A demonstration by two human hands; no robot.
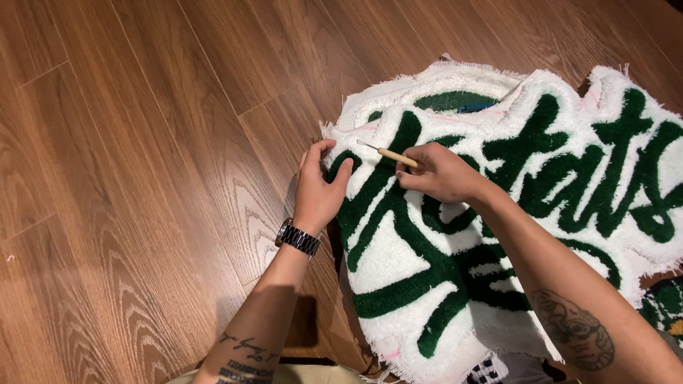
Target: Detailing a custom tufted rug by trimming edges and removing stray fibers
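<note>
A tufted rug (398, 267), white with dark green script lettering and frayed backing edges, lies on the wooden floor. My left hand (318, 186), with a metal watch at the wrist, presses the rug's left edge, thumb and fingers pinching the pile. My right hand (440, 173) rests on the rug and grips a small tool with a wooden handle (395, 156), its thin metal tip pointing left toward the white pile near the edge.
Brown wooden plank floor (128, 178) fills the left and top. A second green and white tufted piece (665, 306) shows at the right edge. A black and white patterned bit (486, 371) peeks out under the rug at the bottom.
</note>
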